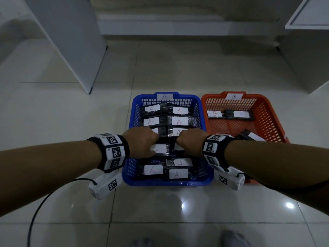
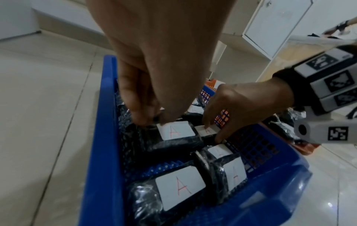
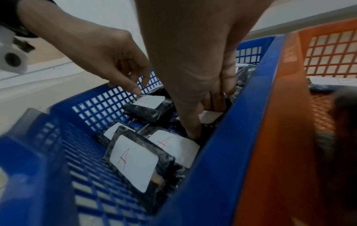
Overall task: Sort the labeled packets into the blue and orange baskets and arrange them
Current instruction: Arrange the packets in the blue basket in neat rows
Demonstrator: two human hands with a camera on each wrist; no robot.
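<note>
The blue basket (image 1: pixel 167 183), tagged A, holds several black packets with white A labels in two columns. Both hands are inside it at mid-length. My left hand (image 1: pixel 151 145) pinches the far edge of the left A packet (image 2: pixel 174 131) in the left column. My right hand (image 1: pixel 181 145) grips the neighbouring right A packet (image 2: pixel 206 130), with the thumb at its near side and the fingers (image 3: pixel 218 99) at its far side. The hands hide most of both packets in the head view. The orange basket (image 1: pixel 267 104), tagged B, holds two B packets (image 1: pixel 240 114) at the back and one more packet (image 1: pixel 251 136) near the front.
The baskets sit side by side on a glossy tiled floor. A white panel (image 1: pixel 71 41) leans at the back left and a white cabinet (image 1: pixel 306 50) stands at the back right. A black cable (image 1: pixel 39 207) loops on the floor at the left. Feet (image 1: pixel 231 237) show at the bottom.
</note>
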